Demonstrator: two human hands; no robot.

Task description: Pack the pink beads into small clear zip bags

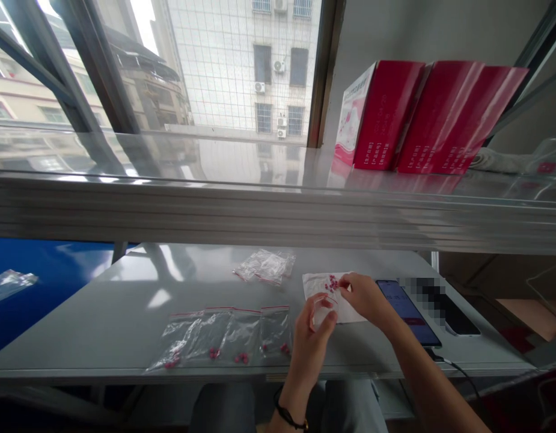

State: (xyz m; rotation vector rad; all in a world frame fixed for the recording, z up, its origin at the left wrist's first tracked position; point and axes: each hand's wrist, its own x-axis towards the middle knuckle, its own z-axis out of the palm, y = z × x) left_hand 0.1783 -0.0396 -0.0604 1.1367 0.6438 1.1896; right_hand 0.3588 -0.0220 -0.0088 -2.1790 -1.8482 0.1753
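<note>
My left hand (pixel 314 328) holds a small clear plastic bag (pixel 321 308) pinched between thumb and fingers, just above the grey table (pixel 124 313). My right hand (pixel 364 296) pinches at a little heap of small pink beads (pixel 332 284) lying on a white sheet of paper (pixel 314 282). Both hands are close together over that sheet. To the left lies a row of several small zip bags (pixel 232 337), each with a few pink beads in it.
A pile of spare clear bags (pixel 265 266) lies behind the row. A phone with a blue screen (pixel 407 311) and a dark phone (pixel 458 319) lie to the right, with a cable. Red boxes (pixel 422 114) stand on the glass shelf above. Blue surface (pixel 43 282) at left.
</note>
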